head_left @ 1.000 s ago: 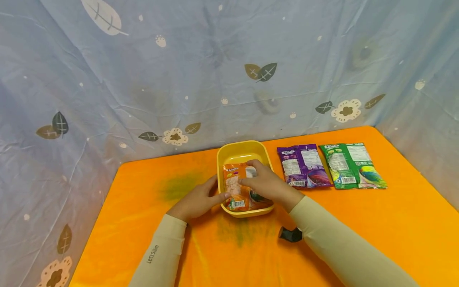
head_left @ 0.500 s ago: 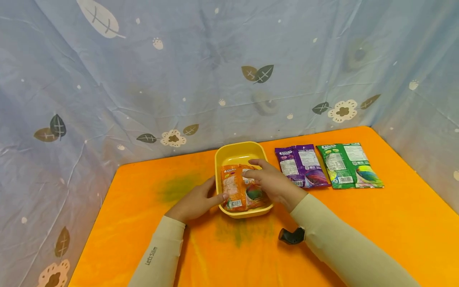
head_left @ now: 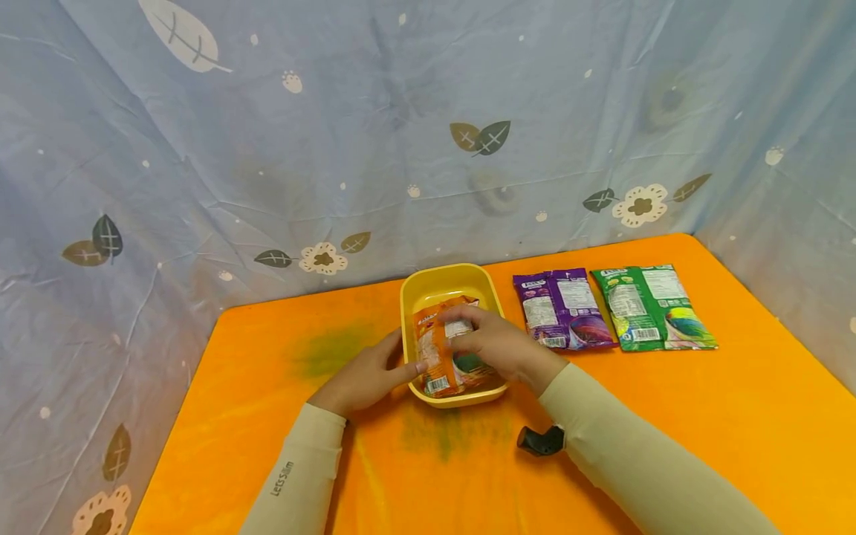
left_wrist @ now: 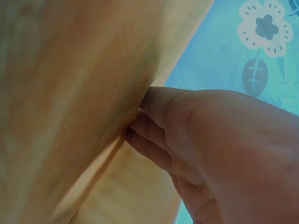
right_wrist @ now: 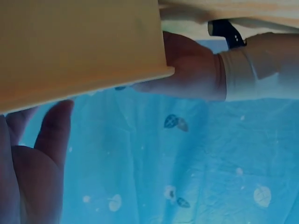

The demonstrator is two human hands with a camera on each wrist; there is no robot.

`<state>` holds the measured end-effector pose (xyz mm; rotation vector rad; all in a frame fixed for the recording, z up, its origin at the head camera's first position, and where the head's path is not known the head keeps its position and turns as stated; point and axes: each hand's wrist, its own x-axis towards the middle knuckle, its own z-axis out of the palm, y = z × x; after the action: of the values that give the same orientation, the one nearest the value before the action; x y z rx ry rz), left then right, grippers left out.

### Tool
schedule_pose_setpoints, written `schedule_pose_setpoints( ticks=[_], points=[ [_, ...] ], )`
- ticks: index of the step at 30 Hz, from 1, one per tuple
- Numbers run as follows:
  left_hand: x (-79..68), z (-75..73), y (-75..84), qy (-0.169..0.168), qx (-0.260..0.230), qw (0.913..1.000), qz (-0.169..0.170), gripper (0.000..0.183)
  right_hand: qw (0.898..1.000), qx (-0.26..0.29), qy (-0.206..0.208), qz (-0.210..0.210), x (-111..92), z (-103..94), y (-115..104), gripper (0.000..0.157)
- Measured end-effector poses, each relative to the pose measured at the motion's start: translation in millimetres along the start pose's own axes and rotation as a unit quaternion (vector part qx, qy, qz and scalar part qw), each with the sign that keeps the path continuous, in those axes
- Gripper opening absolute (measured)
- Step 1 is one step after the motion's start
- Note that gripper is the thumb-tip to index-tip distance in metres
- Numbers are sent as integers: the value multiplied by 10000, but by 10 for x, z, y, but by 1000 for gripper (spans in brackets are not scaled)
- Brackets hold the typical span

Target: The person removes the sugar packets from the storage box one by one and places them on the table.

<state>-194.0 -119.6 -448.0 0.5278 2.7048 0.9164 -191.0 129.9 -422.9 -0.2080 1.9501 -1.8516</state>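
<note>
A yellow plastic tub [head_left: 451,276] stands on the table, with an orange printed packet [head_left: 428,357] lying slanted inside it. My left hand [head_left: 368,375] grips the tub's left wall, thumb over the rim and fingers outside; the left wrist view shows the fingertips of this hand [left_wrist: 205,135] against the wall. Over the packet, my right hand [head_left: 498,342] reaches in from the right with fingers loosely spread on the packet's upper part, hiding some of it. In the right wrist view the tub wall [right_wrist: 84,46] hides the packet, and part of the right hand [right_wrist: 39,163] shows below the rim.
Right of the tub lie a purple packet [head_left: 565,308] and a green packet [head_left: 655,308], side by side. A black wrist mount [head_left: 540,441] sticks out beside the right sleeve. Behind the orange table covering [head_left: 267,438] hangs a patterned curtain [head_left: 374,134].
The orange packet has turned and tilted within the tub. My right hand has shifted slightly left over it, fingers reaching farther across. My left hand stays on the tub's wall.
</note>
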Motion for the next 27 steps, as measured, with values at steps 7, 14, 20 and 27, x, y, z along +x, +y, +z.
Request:
schedule_pose_setpoints(
  ticks=[7, 14, 20, 27],
  points=[
    [6, -1, -2, 26, 76, 10000, 23, 82, 9970, -680, 274, -241, -32, 36, 21, 49],
    [7, -1, 1, 25, 47, 10000, 79, 81, 9948, -817, 558, -256, -29, 75, 29, 56],
    [7, 2, -8, 11, 32, 10000, 40, 82, 9945, -770, 641, -316, -30, 85, 35, 56],
    [8, -3, -5, 28, 100, 9999, 17, 83, 9939, -684, 689, -516, -32, 68, 56, 56]
  ],
)
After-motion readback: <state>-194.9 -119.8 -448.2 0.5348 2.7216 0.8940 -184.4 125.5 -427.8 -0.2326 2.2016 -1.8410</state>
